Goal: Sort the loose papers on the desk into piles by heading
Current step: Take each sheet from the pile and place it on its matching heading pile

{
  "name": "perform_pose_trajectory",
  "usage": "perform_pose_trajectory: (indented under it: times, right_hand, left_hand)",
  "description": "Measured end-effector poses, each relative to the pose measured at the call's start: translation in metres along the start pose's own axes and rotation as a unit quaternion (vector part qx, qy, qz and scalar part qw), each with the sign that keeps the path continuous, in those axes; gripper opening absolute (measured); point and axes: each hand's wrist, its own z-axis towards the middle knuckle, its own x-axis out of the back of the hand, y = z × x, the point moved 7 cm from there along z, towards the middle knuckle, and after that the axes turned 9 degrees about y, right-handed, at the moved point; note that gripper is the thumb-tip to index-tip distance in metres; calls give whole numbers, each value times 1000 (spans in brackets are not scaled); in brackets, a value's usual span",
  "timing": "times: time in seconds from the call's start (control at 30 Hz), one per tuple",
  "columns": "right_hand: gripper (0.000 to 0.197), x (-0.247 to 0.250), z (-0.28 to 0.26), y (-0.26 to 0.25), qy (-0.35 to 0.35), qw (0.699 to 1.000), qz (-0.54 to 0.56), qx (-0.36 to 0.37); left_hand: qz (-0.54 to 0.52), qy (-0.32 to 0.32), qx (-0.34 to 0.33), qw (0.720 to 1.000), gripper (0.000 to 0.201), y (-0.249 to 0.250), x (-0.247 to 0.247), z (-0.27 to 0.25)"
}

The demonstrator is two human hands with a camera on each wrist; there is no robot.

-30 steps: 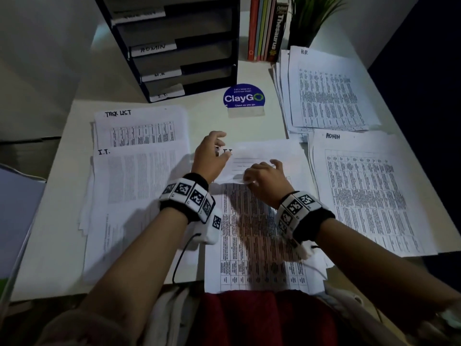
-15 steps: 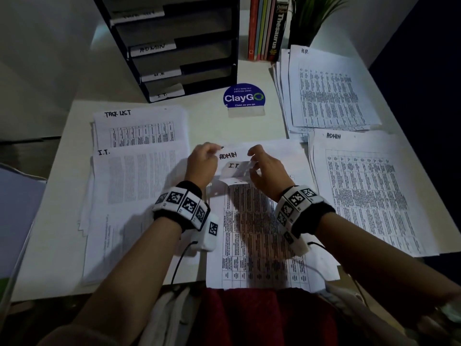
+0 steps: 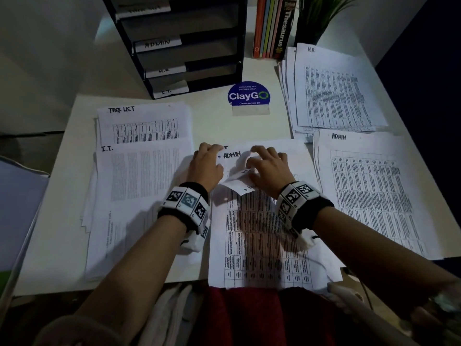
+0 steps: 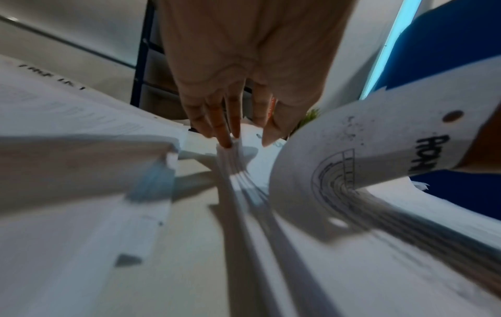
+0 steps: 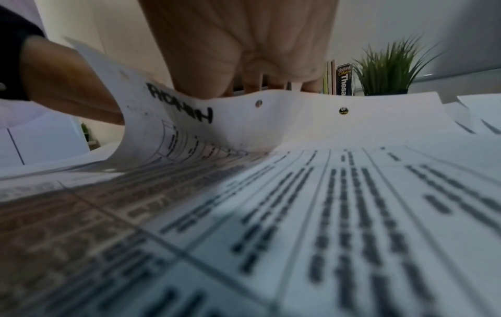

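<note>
A loose stack of printed sheets (image 3: 262, 233) lies in front of me at the desk's near edge. My left hand (image 3: 208, 162) sits at its top left corner, and its straight fingers (image 4: 230, 133) press on the fanned sheet edges. My right hand (image 3: 268, 166) curls over the stack's top edge. It bends up a sheet headed ADMIN (image 3: 232, 155) (image 5: 271, 120), while a curled sheet marked I.T. (image 3: 240, 182) lies under its palm. Sorted piles lie around: TASK LIST (image 3: 142, 123), I.T. (image 3: 139, 181), H.R. (image 3: 334, 91) and ADMIN (image 3: 369, 191).
A black labelled tray rack (image 3: 179, 46) stands at the back of the white desk (image 3: 224, 126). Upright books (image 3: 272, 26) and a green plant (image 3: 319, 16) are to its right. A blue ClayGo sign (image 3: 248, 96) stands behind the stack. Red cloth (image 3: 244, 315) covers my lap.
My right hand has moved forward from the I.T. sheet's curled edge to the sheet below, baring the ADMIN heading. My left hand has stayed at the top left corner.
</note>
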Motion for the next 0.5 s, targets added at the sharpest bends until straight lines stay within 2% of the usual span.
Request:
perform_pose_trajectory:
  times: [0.1, 0.2, 0.33, 0.5]
  right_hand:
    - [26, 2, 1, -4, -2, 999, -33, 27]
    - [28, 0, 3, -6, -12, 998, -44, 50]
    - [30, -5, 2, -4, -15, 998, -23, 56]
    - [22, -3, -1, -10, -4, 997, 8, 72]
  left_hand:
    - [27, 52, -64, 996, 37, 10, 9, -6]
    - [-2, 51, -80, 995, 23, 12, 8, -9]
    - [-164, 1, 21, 986, 38, 1, 2, -13]
    - [-202, 0, 110, 973, 44, -12, 4, -3]
